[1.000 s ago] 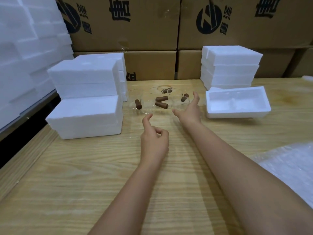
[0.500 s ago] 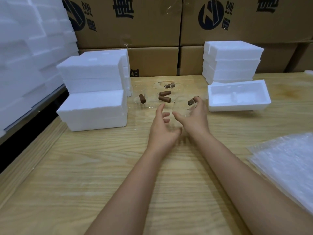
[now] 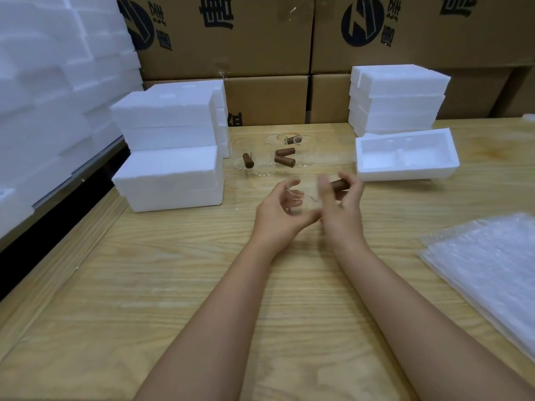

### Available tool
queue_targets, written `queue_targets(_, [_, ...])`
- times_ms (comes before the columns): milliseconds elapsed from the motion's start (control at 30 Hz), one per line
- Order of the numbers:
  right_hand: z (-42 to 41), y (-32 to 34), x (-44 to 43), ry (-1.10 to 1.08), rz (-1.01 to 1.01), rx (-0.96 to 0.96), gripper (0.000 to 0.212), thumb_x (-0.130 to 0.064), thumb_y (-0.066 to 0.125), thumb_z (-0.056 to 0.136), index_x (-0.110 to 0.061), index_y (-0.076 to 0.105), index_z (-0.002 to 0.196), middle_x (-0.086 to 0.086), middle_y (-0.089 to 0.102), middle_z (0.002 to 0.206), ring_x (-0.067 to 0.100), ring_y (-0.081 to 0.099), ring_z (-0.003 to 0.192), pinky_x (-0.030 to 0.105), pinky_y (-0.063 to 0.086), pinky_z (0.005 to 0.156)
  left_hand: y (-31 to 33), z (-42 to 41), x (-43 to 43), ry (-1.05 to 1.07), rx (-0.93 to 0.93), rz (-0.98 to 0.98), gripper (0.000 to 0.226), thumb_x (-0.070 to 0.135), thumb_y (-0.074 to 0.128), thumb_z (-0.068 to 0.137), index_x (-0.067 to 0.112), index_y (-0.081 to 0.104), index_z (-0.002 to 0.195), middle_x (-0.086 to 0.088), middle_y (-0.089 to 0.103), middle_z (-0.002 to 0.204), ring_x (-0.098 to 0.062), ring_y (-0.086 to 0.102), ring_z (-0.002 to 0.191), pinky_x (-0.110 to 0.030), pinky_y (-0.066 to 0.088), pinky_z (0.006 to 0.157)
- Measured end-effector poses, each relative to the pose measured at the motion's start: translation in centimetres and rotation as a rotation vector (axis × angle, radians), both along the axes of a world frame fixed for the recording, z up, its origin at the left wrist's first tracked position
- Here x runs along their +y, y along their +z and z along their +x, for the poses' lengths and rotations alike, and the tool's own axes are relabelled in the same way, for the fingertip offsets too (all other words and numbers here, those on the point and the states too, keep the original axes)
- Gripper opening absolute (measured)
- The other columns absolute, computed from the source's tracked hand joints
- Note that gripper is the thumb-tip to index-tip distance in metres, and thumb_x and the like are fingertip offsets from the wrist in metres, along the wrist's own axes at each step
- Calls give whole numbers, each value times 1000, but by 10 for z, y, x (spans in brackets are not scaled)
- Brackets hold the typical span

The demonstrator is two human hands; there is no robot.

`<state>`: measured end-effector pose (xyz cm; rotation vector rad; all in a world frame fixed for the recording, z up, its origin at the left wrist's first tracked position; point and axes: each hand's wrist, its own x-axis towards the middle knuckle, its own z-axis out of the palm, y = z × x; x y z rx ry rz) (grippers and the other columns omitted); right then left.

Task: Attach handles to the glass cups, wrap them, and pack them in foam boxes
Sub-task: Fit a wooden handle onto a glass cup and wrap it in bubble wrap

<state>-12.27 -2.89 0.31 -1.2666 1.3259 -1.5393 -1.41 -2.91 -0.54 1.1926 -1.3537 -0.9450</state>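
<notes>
Black logo (image 3: 363,23), Chinese characters (image 3: 215,14) on cartons (image 3: 260,56) beyond handle (image 3: 339,185) in right hand (image 3: 343,201)

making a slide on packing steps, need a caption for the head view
Left hand holds a clear glass cup while the right hand grips a brown handle, open foam box nearby.

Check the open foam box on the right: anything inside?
The open foam box shows only its own white moulded recesses; nothing that I can see lies in them. Its near wall hides the front strip of the floor.
</notes>
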Motion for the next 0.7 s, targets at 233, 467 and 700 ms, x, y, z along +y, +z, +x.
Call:
queue_targets(233, [-17, -2, -14, -81, 9, -266, 22, -36, 59, 92, -20, 53, 77, -8, 59, 64, 6, 48, 52, 26, 41, 53, 4, 4, 3, -147, 72, -3, 71, 2, 83, 71, 28, 53, 130, 0, 62, 121, -27, 68, 98, -25, 56, 82])
queue_targets(467, [-9, -6, -17, -51, -54, -243, 17, -23, 53, 96, -21, 47, 80, -3, 58, 71, 6, 45, 51, 25, 38, 52, 1, 6, -3, -106, 38, -57, 69, 2, 83, 70, 27, 49, 126, 8, 56, 125, -15, 65, 90, -34, 57, 85])
queue_targets(700, [-7, -6, -16, -68, -55, -237, 17, -24, 53, 96, -21, 47, 81, 0, 59, 76, 8, 49, 62, 35, 41, 71, -1, 7, -6, -102, 25, -85, 69, 5, 85, 69, 41, 47, 115, 8, 54, 129, -13, 65, 89, -32, 56, 86])
